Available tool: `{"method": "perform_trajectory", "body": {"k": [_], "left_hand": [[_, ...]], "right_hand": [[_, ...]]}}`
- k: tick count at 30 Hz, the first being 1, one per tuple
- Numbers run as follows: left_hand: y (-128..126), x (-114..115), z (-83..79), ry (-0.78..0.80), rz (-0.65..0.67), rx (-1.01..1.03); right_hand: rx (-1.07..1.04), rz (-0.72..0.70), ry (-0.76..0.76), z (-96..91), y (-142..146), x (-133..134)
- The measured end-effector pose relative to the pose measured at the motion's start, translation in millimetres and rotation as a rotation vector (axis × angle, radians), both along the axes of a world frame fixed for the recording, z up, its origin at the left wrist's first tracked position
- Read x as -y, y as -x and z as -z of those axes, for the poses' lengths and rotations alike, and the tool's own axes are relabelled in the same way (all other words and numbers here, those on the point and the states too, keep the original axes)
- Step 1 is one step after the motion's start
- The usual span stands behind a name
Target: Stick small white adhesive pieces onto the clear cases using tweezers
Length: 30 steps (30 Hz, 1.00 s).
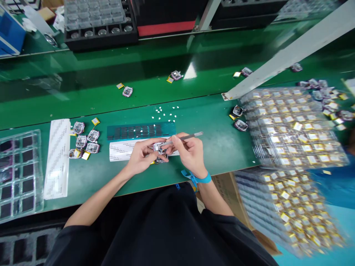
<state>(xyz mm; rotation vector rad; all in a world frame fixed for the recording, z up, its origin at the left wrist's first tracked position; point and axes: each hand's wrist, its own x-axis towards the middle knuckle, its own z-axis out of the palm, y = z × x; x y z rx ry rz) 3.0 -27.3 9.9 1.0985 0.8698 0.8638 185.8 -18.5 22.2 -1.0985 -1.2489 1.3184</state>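
My left hand point(142, 155) grips a small square device housing point(160, 148) with its inner electronics facing up; part of a yellow battery pokes out below the fingers. Between the fingertips of my right hand point(191, 151) is a pair of metal tweezers point(195, 135), its tip down at the housing. What the tip touches is too small to make out. A blue wrist strap point(203, 178) circles my right wrist. Under and behind the hands lie a white printed strip point(119, 151) and a teal sheet of dark adhesive pieces point(138, 131). Several small white bits point(161, 112) are scattered beyond.
Several open housings with batteries point(81, 141) sit at left, beside a white liner sheet point(57, 159) and a clear tray point(20, 175). Stacked blister trays of devices point(294, 129) fill the right. A white metal post point(277, 55) slants over the bench point(219, 140).
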Motion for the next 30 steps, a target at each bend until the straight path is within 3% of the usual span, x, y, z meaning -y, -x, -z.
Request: {"method": "perform_trajectory", "body": {"k": [8,12,15,20,24,30], "left_hand": [[-3.9,-2.1,4.1,0.039,-0.031,0.041],[-3.7,-2.0,10.4,0.022,-0.010,-0.019],[-3.2,-4.9,15.5,-0.135,-0.067,-0.190],[-5.0,-17.8,26.6,-0.648,-0.194,-0.679],[-5.0,-25.1,35.3,-0.696,-0.129,-0.827],[-2.7,-22.4,34.4,-0.731,-0.133,-0.861]], "right_hand": [[0.125,-0.016,-0.063,-2.9,-1.8,3.6],[0.089,0.040,-0.188,-4.4,-12.4,-0.2],[0.154,0.121,-0.286,-0.3,-27.6,-20.5],[0.496,-0.082,-0.363,25.0,-42.1,-67.1],[0.502,-0.188,-0.375,41.2,-42.5,-79.7],[0.488,-0.267,-0.366,35.3,-58.4,-65.5]]}}
